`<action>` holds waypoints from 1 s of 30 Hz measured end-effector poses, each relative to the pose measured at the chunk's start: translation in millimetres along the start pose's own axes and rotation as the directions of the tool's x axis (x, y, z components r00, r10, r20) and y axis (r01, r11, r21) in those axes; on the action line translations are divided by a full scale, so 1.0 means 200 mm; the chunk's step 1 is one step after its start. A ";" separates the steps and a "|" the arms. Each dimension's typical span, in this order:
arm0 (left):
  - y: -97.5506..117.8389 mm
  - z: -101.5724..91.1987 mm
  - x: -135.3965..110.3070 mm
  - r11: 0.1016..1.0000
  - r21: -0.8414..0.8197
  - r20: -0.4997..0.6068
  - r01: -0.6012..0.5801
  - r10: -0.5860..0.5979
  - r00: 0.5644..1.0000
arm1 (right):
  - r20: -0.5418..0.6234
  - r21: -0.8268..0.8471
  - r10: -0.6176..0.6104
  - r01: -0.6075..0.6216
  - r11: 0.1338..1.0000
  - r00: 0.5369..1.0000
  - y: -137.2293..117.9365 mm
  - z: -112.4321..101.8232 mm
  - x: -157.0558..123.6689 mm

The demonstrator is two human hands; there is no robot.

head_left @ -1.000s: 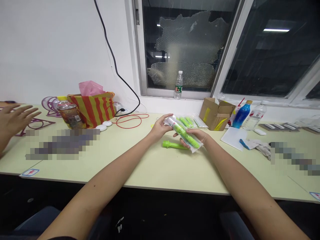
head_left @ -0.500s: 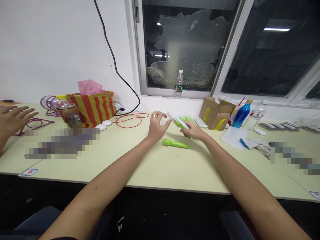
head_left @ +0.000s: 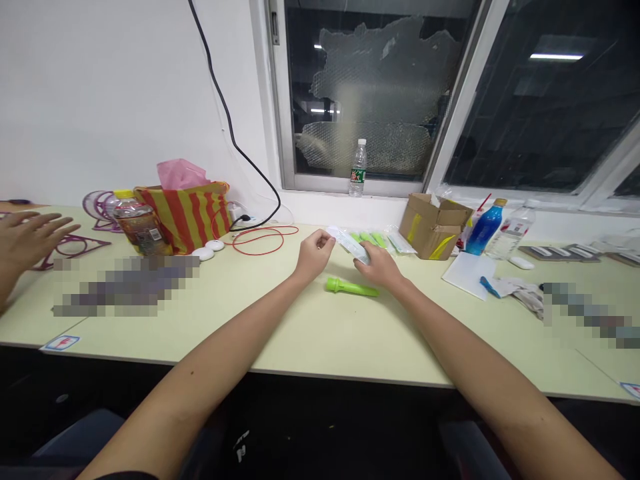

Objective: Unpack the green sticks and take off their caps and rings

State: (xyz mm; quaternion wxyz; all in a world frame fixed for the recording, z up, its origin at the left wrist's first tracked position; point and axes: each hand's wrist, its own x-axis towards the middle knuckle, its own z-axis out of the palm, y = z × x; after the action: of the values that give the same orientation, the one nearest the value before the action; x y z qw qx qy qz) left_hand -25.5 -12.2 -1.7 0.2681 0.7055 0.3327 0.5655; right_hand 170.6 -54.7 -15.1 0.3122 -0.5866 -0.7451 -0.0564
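Observation:
Over the table, my right hand (head_left: 381,267) has its fingers wrapped round the lower end of a slim clear plastic packet (head_left: 349,244) with a whitish-blue face. At the packet's upper left end, my left hand (head_left: 315,255) pinches its edge between thumb and fingers. Just below both hands, a lime-green plastic tool (head_left: 353,288) lies flat, with a wide collared head on the left and a tapering body; I cannot tell its exact kind. Behind my right hand, several similar clear packets with green pieces (head_left: 380,239) rest on the table, partly hidden.
A cardboard box (head_left: 433,227), blue bottle (head_left: 487,230), white pad (head_left: 469,275) and glove (head_left: 517,293) are to the right. Left are a striped bag (head_left: 195,213), a drink bottle (head_left: 140,223), red cable (head_left: 257,240) and another person's hand (head_left: 33,243).
My left hand has closed onto the packet's end; its fingers were apart before. My right hand has turned the packet, so its whitish-blue face shows instead of the green inside.

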 end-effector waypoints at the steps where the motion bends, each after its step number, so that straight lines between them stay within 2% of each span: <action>1: -0.01 0.00 0.00 1.000 -0.020 0.007 0.000 0.000 1.000 | 0.001 -0.006 -0.001 0.001 1.000 1.000 0.00 0.00 0.00; 5: -0.02 0.00 0.01 0.996 -0.082 0.038 -0.024 0.027 0.999 | -0.022 0.011 -0.005 0.005 1.000 1.000 0.01 0.01 0.00; 9: 0.00 -0.01 0.01 0.995 -0.089 0.061 -0.043 0.048 0.997 | -0.012 0.136 -0.019 0.020 0.991 1.000 0.04 -0.01 0.01; 12: 0.01 -0.02 0.01 0.997 -0.068 0.072 -0.025 0.030 0.997 | 0.030 0.275 -0.007 -0.001 0.961 1.000 0.07 -0.03 0.02; 14: 0.01 -0.02 0.01 0.998 -0.056 0.073 -0.004 0.008 0.997 | 0.113 0.376 0.032 -0.072 0.924 0.993 0.10 -0.05 0.03; 17: -0.01 -0.03 0.01 1.000 -0.020 0.072 0.011 -0.010 0.997 | 0.327 0.512 0.047 -0.219 0.831 0.944 0.14 -0.08 0.04; 21: -0.03 -0.03 0.02 0.997 0.070 0.081 -0.044 0.038 0.996 | 0.534 0.591 -0.039 -0.340 0.732 0.844 0.19 -0.13 0.03; 24: -0.03 -0.04 0.02 0.983 0.130 0.094 -0.130 0.118 0.989 | 0.596 0.614 -0.116 -0.358 0.704 0.794 0.21 -0.16 0.03; 30: -0.05 -0.05 0.03 0.954 0.211 0.115 -0.213 0.192 0.975 | 0.632 0.625 -0.176 -0.362 0.692 0.755 0.23 -0.19 0.03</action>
State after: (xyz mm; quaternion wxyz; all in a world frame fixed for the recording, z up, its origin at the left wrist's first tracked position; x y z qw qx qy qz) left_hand -36.2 -0.9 -3.2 0.1435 0.7870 0.3069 0.5156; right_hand 227.7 -52.6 6.1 0.2393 -0.4385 -0.7331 0.4615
